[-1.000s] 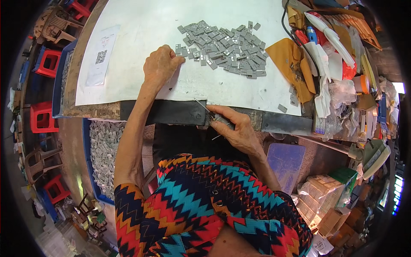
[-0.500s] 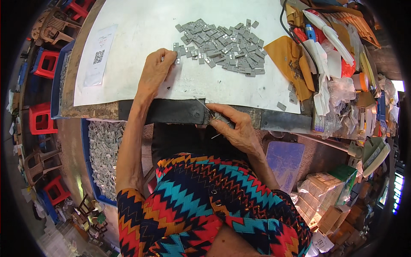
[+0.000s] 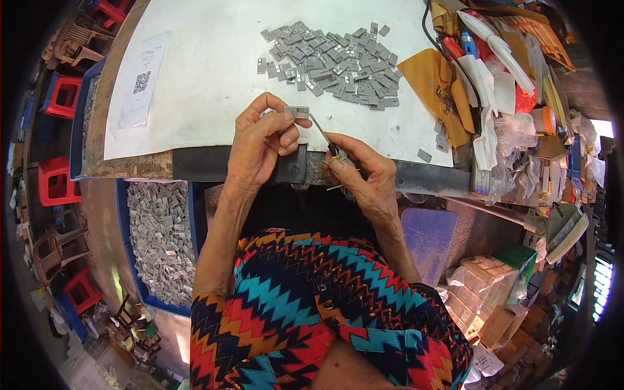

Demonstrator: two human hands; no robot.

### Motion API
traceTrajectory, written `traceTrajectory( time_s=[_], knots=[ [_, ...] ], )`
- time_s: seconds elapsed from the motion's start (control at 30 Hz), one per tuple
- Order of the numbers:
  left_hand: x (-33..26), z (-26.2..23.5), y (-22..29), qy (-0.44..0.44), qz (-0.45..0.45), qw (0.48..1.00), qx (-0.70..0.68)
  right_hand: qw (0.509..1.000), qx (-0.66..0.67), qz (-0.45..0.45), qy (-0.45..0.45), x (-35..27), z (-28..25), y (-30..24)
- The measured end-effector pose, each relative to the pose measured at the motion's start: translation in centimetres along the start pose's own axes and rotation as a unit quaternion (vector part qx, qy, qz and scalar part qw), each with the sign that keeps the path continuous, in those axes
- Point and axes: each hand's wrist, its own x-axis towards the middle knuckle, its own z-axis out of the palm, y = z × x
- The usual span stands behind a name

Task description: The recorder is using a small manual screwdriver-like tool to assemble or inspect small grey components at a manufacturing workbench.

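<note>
My left hand (image 3: 263, 140) pinches one small grey rectangular part (image 3: 298, 112) between thumb and fingers, just above the table's front edge. In my right hand (image 3: 364, 172) is a thin metal pick tool (image 3: 322, 132), its tip touching the underside of that part. A pile of several like grey parts (image 3: 335, 65) lies on the white table sheet (image 3: 208, 71) beyond both hands.
A blue bin (image 3: 159, 237) full of grey parts stands below the table at left. A paper sheet with a printed code (image 3: 144, 81) lies far left. Clutter of bags, an orange cloth (image 3: 435, 88) and small boxes crowds the right side. Red stools (image 3: 55, 185) stand on the floor.
My left hand has come back from the pile with one grey part and lifted it near the table edge. My right hand raised the pick tool to meet it.
</note>
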Motion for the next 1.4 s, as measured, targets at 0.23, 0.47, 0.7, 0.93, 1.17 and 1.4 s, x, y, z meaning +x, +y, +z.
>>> traceTrajectory(
  time_s=[0.23, 0.47, 0.7, 0.93, 1.17, 1.4],
  knots=[
    [-0.1, -0.5, -1.3, 0.024, 0.053, 0.998, 0.001, 0.999, 0.018, 0.031, 0.002, 0.2, 0.0, 0.2],
    [-0.6, 0.0, -1.8, 0.046, 0.033, 0.998, -0.006, 0.999, 0.027, 0.032, 0.003, 0.3, 0.0, 0.5],
    [-1.0, 1.5, -1.8, 0.076, 0.022, 0.997, 0.026, 0.999, 0.054, 0.005, 0.005, 0.8, 0.3, 0.4],
    [-1.4, 1.0, -2.2, -0.003, 0.019, 0.999, 0.045, 1.000, 0.022, 0.007, 0.000, 0.5, 0.3, 0.1],
    [-1.4, 1.2, -1.7, 0.018, 0.055, 0.994, 0.095, 0.995, -0.078, -0.057, -0.020, 0.3, 0.4, -0.1],
    [-1.5, 0.9, -2.2, 0.032, 0.072, 0.989, 0.126, 0.996, -0.064, -0.047, -0.031, 0.4, 0.7, -0.5]
  ],
)
